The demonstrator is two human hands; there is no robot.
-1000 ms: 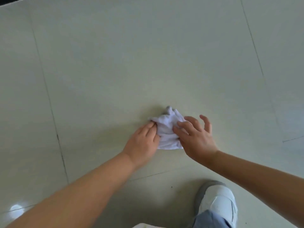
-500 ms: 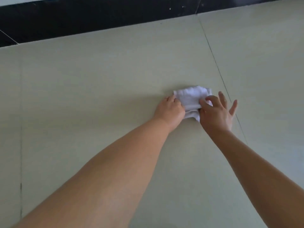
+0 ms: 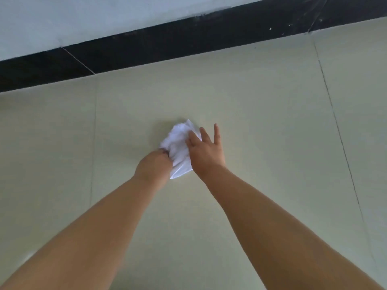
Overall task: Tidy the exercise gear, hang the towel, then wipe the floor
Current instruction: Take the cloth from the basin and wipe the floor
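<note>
A crumpled white cloth (image 3: pixel 179 146) lies on the pale tiled floor (image 3: pixel 261 126), in the middle of the view. My left hand (image 3: pixel 154 167) grips the cloth's near left side with curled fingers. My right hand (image 3: pixel 206 152) presses on the cloth's right side, its fingers straight and spread, two of them off the cloth over the floor. Both arms reach far forward.
A black skirting strip (image 3: pixel 188 40) runs along the floor's far edge under a light wall (image 3: pixel 83 17). Thin tile joints (image 3: pixel 343 147) cross the floor on the right and left.
Both hands have pushed the cloth forward over the floor toward the skirting. My shoe has left the view. The right hand's fingers have straightened and spread.
</note>
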